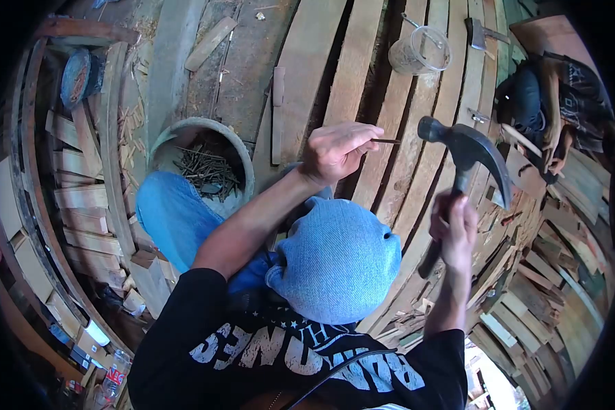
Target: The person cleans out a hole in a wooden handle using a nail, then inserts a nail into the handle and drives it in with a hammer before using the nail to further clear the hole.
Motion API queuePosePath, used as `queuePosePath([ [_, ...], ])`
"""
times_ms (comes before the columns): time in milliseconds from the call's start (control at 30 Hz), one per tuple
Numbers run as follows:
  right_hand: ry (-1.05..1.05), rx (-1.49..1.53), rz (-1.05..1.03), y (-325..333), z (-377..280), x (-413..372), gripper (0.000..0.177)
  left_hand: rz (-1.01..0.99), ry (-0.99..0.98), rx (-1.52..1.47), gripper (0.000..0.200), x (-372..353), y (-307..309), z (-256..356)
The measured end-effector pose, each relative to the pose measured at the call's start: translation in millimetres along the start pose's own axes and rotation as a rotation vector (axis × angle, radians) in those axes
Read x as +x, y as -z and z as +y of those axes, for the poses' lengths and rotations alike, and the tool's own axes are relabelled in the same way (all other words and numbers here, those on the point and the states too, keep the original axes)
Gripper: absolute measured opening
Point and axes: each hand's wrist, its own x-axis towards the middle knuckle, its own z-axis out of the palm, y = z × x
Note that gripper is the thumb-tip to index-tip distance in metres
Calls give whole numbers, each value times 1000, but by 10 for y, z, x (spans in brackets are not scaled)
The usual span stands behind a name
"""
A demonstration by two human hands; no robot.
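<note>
My left hand is closed in a pinch on a thin dark nail, which points right over the wooden planks. My right hand grips the handle of a claw hammer. The hammer's striking face is turned left toward the nail and stands apart from it; the claw curves down to the right. To the left of my left forearm is a round bucket, with many long nails lying inside.
A clear plastic tub stands on the planks at the top. Beyond it lies a hatchet. Another person sits at the right. Wood pieces are heaped at the lower right; a wooden frame runs along the left.
</note>
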Motion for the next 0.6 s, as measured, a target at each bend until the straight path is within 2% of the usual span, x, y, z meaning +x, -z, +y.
queuePosePath([
  [100,-60,-61,8,1,-413,-212,48,-5,-24,3,15,10,-25,-10],
  [200,-49,45,-93,19,-560,-278,50,-1,14,-7,16,-27,-28,-14],
  [267,65,-131,-110,-28,-591,-236,51,-38,36,-10,17,-11,-4,14],
  [333,-104,-265,-99,-77,-681,-177,52,-39,25,-3,20,-11,-2,11],
  [400,-69,-232,-143,-52,-711,-174,52,-36,18,7,25,16,2,-23],
  [467,53,-107,-138,-57,-756,-206,51,-9,-5,23,25,6,6,-23],
  [533,46,-73,-111,-65,-760,-197,51,-11,6,32,25,-5,16,-16],
  [600,-41,-319,-126,-57,-769,-148,51,-10,2,31,24,5,13,-26],
])
